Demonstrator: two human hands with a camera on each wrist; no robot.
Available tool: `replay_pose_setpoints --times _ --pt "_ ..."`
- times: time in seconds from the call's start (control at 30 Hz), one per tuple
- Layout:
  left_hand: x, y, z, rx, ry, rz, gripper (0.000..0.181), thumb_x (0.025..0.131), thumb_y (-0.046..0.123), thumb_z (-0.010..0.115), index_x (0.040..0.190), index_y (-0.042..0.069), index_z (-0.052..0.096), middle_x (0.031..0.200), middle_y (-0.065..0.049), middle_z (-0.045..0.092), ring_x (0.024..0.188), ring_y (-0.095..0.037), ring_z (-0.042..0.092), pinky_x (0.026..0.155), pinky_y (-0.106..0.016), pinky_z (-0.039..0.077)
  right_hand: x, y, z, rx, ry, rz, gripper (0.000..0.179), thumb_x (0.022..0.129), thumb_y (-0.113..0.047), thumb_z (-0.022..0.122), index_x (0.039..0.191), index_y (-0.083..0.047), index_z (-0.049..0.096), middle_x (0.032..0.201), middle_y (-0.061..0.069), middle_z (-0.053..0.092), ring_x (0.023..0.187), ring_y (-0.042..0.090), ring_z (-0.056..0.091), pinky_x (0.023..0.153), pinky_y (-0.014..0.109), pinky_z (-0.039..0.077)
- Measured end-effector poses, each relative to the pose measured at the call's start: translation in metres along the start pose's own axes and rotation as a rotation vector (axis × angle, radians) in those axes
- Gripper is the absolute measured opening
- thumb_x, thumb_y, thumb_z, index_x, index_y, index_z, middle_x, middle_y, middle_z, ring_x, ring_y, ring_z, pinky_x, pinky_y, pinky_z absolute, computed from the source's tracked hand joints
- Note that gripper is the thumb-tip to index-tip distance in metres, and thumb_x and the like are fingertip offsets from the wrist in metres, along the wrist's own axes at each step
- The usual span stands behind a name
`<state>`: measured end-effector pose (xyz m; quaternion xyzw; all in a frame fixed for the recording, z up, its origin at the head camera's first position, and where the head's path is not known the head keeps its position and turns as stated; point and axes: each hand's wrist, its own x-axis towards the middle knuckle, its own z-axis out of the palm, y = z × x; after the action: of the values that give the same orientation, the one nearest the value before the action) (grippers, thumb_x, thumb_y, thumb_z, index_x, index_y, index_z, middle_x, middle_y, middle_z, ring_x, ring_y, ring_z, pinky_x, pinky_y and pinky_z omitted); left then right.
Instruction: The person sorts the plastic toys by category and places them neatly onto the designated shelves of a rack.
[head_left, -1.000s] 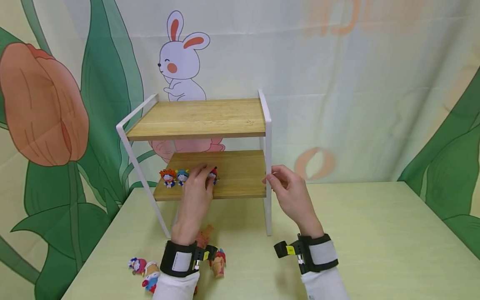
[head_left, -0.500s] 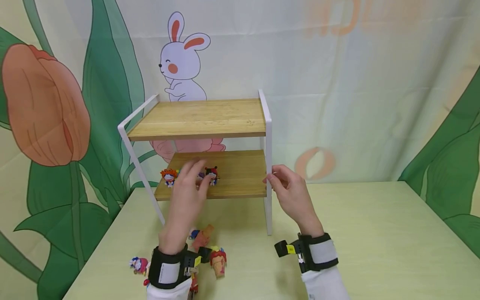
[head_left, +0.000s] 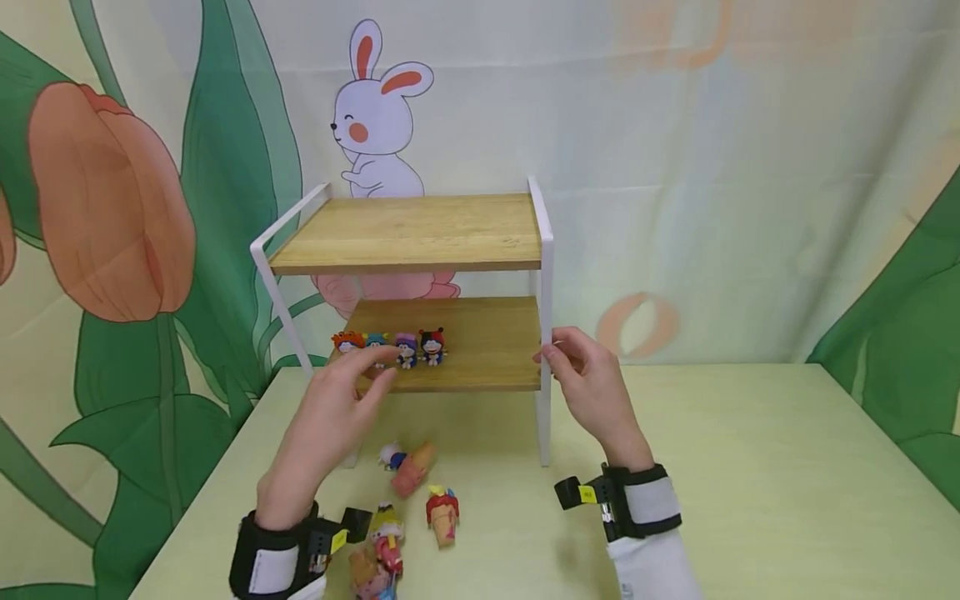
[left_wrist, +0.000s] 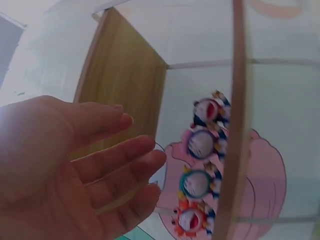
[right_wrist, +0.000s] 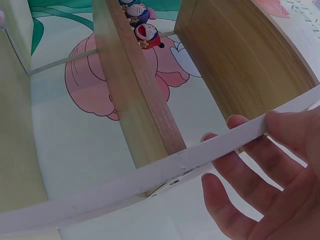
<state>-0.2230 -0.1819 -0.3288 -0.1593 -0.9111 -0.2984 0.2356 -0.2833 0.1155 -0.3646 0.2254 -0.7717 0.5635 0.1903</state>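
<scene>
Several small toy figurines stand in a row on the lower board [head_left: 487, 346] of a two-tier shelf. One wears an orange hat [head_left: 347, 339], another has a purple hat [head_left: 406, 350], and the rightmost is a red-and-black-hatted figurine [head_left: 432, 347]. My left hand [head_left: 326, 421] is in front of the row's left end, fingers extended and apart, holding nothing; it partly hides the two leftmost figurines. In the left wrist view, space separates these fingers from the figurines. My right hand [head_left: 596, 387] holds the shelf's white right post [head_left: 546, 333], thumb in front and fingers behind.
More figurines lie on the pale green table: one in a red-topped cone shape [head_left: 443, 517], a pinkish one [head_left: 412, 473], a yellow-hatted one [head_left: 387, 533], and others near the left forearm. The shelf's upper board [head_left: 408, 233] overhangs the row. A printed curtain [head_left: 720, 208] hangs behind.
My left hand has drawn back left and toward me from the figurines, its fingers spreading away. The purple-hatted and red-and-black-hatted figurines are now uncovered. My right hand stays on the post.
</scene>
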Motion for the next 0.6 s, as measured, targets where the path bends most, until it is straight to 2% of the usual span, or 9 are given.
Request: replay_pose_setpoints --times 0.1,0.27,0.47,0.6 --pt "-0.009 -0.01 -0.004 0.048 -0.05 -0.024 0.028 0.099 0.017 0.059 0.124 0.006 0.064 0.113 -0.012 0.066 0.098 -0.029 0.062 0.078 -0.048 0.052 -0.001 0.0 -0.002 0.0 -0.005 0.006 0.016 0.1 -0.013 0.057 0.11 -0.003 0.064 0.095 0.011 0.07 0.088 0.029 0.065 0.076 0.036 0.051" --pt "-0.017 -0.029 -0.024 0.139 -0.147 -0.04 0.027 0.099 0.017 0.059 0.122 0.005 0.065 0.108 -0.012 0.068 0.089 -0.027 0.064 0.069 -0.042 0.052 0.0 0.0 -0.001 0.017 0.001 0.007 0.016 0.1 -0.013 0.057 0.11 -0.003 0.065 0.095 0.011 0.07 0.09 0.026 0.066 0.079 0.041 0.053" --pt "-0.031 -0.056 -0.042 0.164 -0.317 -0.028 0.025 0.099 0.015 0.059 0.118 0.002 0.066 0.102 -0.008 0.069 0.085 -0.021 0.063 0.064 -0.033 0.051 0.001 0.0 0.002 0.014 -0.007 -0.003 0.015 0.1 -0.012 0.057 0.111 -0.003 0.064 0.095 0.01 0.07 0.09 0.022 0.067 0.082 0.041 0.054" --pt "-0.045 -0.076 -0.044 0.171 -0.417 -0.067 0.023 0.098 0.013 0.06 0.116 0.002 0.067 0.101 -0.006 0.069 0.081 -0.017 0.062 0.065 -0.032 0.051 0.001 0.001 0.002 0.006 -0.015 -0.001 0.015 0.1 -0.011 0.056 0.111 -0.004 0.063 0.096 0.01 0.07 0.09 0.023 0.066 0.08 0.04 0.054"
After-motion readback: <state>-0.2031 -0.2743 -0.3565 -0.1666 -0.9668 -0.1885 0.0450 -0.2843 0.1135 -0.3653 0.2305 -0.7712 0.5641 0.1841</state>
